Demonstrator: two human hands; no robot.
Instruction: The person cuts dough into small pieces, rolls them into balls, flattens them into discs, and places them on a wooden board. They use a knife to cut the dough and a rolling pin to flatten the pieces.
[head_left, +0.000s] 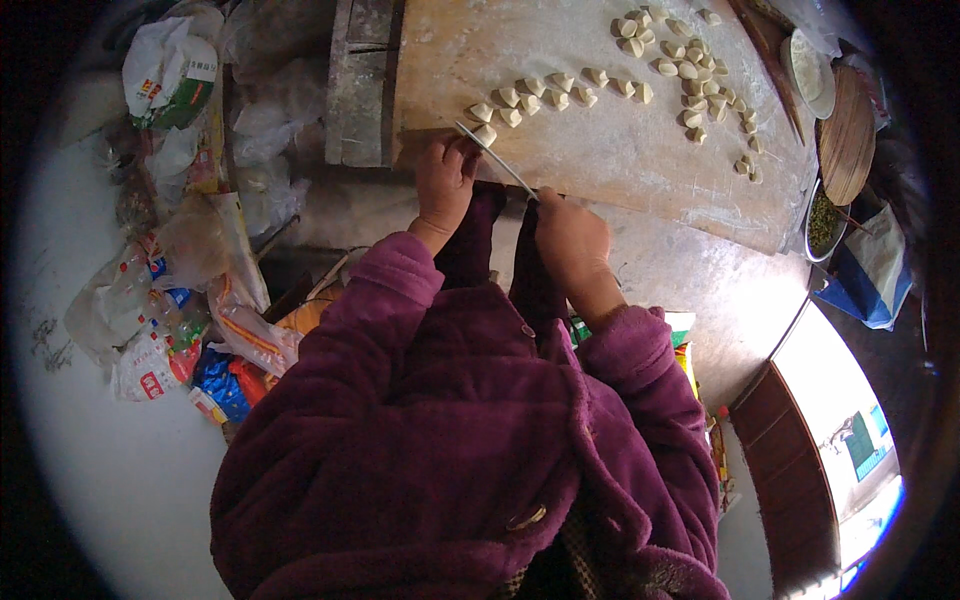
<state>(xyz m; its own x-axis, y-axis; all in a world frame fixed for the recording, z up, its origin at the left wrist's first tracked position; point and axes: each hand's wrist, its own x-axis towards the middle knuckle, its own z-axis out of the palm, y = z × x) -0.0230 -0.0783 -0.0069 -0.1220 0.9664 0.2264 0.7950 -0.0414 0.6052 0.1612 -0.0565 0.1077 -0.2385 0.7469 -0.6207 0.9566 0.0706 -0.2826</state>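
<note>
My right hand [572, 240] is closed round the handle of a knife [497, 160], its thin blade slanting up and left over the near edge of a floured wooden board [560, 160]. Just left of the blade, my left hand [445, 180] has its fingers curled at the board's edge; whatever they hold is hidden. A piece of dough [485, 134] lies against the far side of the blade, close to the left fingertips. Beyond it, small cut dough pieces [558, 99] form a loose double row. More dough pieces [688, 70] are scattered in clusters toward the far right.
A rolling pin [775, 75] lies along the board's right side. Past it are a pale bowl [808, 75], a ribbed brown oval thing [847, 135] and a bowl of green filling [823, 220]. Plastic bags [170, 75] and packages [220, 385] crowd the left.
</note>
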